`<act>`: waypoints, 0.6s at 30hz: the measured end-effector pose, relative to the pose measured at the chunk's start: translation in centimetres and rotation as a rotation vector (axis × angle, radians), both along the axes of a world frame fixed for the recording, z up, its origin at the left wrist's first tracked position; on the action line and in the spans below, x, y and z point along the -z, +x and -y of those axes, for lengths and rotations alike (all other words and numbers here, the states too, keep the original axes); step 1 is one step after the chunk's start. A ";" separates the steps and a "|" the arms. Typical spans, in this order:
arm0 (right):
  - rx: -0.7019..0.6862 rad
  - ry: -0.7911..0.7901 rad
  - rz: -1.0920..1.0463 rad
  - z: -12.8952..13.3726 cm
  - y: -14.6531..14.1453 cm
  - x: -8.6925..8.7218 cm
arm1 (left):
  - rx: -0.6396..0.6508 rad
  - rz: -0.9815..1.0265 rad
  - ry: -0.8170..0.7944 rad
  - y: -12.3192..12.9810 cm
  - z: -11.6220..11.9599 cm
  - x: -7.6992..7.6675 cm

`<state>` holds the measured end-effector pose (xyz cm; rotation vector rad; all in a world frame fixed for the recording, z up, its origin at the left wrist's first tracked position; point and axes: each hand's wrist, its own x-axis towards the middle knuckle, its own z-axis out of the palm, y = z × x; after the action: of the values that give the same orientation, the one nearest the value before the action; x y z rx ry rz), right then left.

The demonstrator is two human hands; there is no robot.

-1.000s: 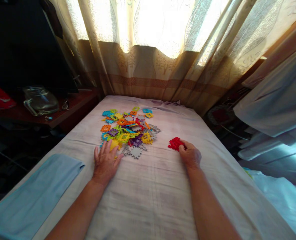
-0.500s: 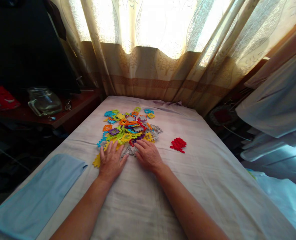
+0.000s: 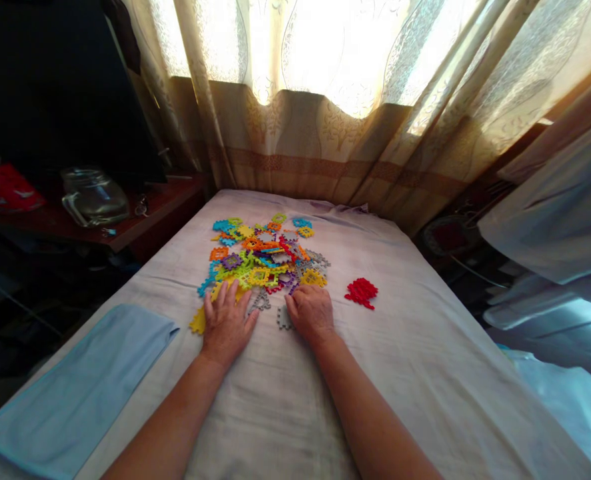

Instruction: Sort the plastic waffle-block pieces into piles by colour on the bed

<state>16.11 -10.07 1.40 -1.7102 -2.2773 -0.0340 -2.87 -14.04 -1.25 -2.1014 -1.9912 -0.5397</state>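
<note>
A loose heap of flat, notched plastic pieces in many colours lies on the sheet-covered surface. My left hand rests on the heap's near left edge, fingers spread over yellow pieces. At the near right edge, my right hand has its fingers curled down, and a grey piece shows beside it; what its fingers hold, if anything, is hidden. Further right, a small pile of red pieces lies apart from the heap.
A folded light-blue cloth lies at the left. Beyond it, a dark red table bears a glass jug and a red patterned item. Curtains hang behind; white fabric hangs at the right.
My right hand has moved slightly right and its fingers have curled in. A grey piece now shows at its left. My left hand stays spread on the heap. The view has shifted a little.
</note>
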 end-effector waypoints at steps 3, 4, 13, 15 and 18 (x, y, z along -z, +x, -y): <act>-0.105 -0.013 0.012 -0.2 -1.3 -0.4 | -0.004 0.004 -0.006 0.0 0.0 0.0; -0.119 -0.029 0.024 -0.4 -1.9 -0.6 | -0.004 0.005 -0.008 0.0 0.0 0.1; -0.079 -0.160 0.146 -2.1 -3.8 -2.2 | 0.007 0.021 -0.021 0.0 0.0 0.0; -0.121 -0.149 0.135 -1.9 -3.5 -2.2 | 0.007 0.026 -0.022 0.0 0.0 0.0; -0.154 -0.114 0.024 -1.4 -2.7 -2.2 | 0.008 0.025 -0.027 0.0 0.0 -0.1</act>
<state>13.44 -8.67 3.60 -1.5893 -2.4654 0.1106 -2.90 -14.08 -1.13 -2.1299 -2.0157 -0.5463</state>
